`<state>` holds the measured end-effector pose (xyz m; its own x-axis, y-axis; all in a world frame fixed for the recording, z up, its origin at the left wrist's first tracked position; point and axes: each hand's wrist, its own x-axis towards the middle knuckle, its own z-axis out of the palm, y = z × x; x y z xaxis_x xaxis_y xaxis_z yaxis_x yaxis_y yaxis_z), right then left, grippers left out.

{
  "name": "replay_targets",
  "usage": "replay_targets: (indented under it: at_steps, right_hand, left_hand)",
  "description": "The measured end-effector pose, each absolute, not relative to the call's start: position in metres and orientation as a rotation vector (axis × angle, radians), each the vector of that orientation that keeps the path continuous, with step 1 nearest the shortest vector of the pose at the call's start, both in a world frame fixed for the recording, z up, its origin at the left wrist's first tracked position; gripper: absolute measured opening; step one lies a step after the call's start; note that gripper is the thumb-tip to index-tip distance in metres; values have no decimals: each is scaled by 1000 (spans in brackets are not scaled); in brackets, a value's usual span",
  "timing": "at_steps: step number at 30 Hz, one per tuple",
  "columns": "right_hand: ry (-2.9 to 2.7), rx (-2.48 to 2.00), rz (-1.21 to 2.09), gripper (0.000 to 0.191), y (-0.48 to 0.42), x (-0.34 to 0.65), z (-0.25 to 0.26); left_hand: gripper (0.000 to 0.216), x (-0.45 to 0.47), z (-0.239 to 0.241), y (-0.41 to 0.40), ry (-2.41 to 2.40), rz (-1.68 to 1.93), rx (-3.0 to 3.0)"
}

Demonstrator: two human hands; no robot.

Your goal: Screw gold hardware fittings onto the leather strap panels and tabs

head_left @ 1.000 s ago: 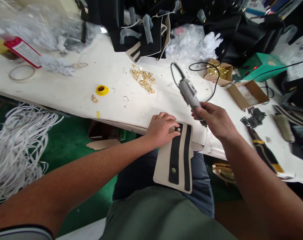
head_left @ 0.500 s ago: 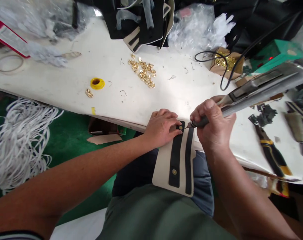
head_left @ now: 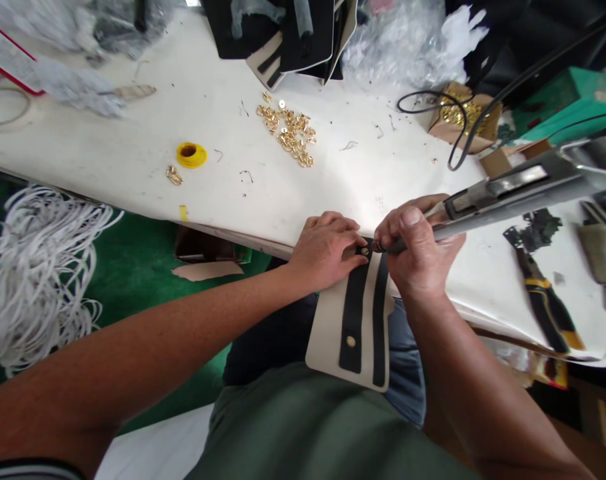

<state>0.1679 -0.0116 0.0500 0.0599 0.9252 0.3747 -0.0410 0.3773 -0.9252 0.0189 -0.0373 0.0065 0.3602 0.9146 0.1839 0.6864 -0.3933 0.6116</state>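
Across my lap and the table's front edge lies a beige panel [head_left: 327, 333] with two black strips [head_left: 351, 313]. The left strip carries a round gold fitting [head_left: 351, 341] near its lower end and another gold fitting [head_left: 365, 251] at the top. My left hand [head_left: 327, 250] grips the panel's upper end, its thumb and forefinger on either side of the upper fitting. Wrapped round a long grey power screwdriver [head_left: 503, 193], my right hand [head_left: 417, 243] keeps its narrow tip at the upper fitting. Whether the tip touches is hidden by my fingers.
Gold fittings [head_left: 293, 133] lie heaped on the white table [head_left: 183, 87], left of a carton of gold pieces [head_left: 463, 120]. A yellow tape roll [head_left: 191, 155] sits leftward. Pliers [head_left: 547, 300] and black parts [head_left: 535, 230] lie right. White cord [head_left: 43, 273] is piled on the floor.
The screwdriver's tip has moved slightly left and up, closer to the upper fitting, and its body now tilts less steeply. My left hand keeps its grip. The view has shifted a little.
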Motion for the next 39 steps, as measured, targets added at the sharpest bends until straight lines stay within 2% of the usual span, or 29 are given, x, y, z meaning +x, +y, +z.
replay_targets:
  at_steps: [8, 21, 39]
  right_hand:
    - [-1310, -932, 887, 39, -14, 168, 49]
    - [-1451, -1124, 947, 47, -19, 176, 56]
    - [-1389, -1066, 980, 32, -14, 171, 41]
  left_hand:
    - [22, 19, 5, -37, 1391, 704, 2204]
    - [24, 20, 6, -37, 1412, 667, 2215]
    - [21, 21, 5, -37, 1421, 666, 2196]
